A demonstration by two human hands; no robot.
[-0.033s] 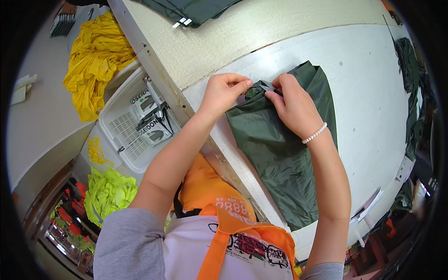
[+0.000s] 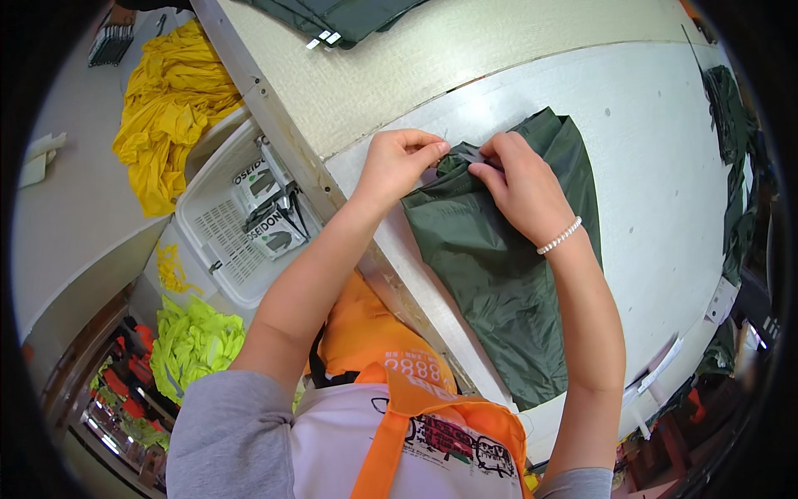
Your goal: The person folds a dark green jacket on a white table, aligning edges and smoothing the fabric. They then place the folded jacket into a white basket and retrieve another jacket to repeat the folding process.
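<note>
A dark green garment point(image 2: 499, 283) of thin, shiny fabric lies on the pale table, with its gathered edge at the far end. My left hand point(image 2: 403, 166) pinches that edge at its left corner between thumb and fingers. Close beside it on the right, my right hand point(image 2: 519, 179) is closed over the fabric, thumb against the fingers. A small pointed metal blade point(image 2: 470, 153), like thread snips, pokes out from its fingertips toward the left hand. The handles are hidden inside the palm. A beaded bracelet point(image 2: 560, 236) circles my right wrist.
More dark green garments point(image 2: 349, 21) lie at the table's far side. Left of the table edge stands a white basket point(image 2: 204, 212) with printed packets. Yellow fabric point(image 2: 170, 108) is heaped behind it, lime fabric point(image 2: 195, 341) nearer. Dark cloth point(image 2: 723, 116) hangs along the right edge.
My right hand has shifted very slightly left, and less of the blade shows at its fingertips. My left hand and the garment look the same.
</note>
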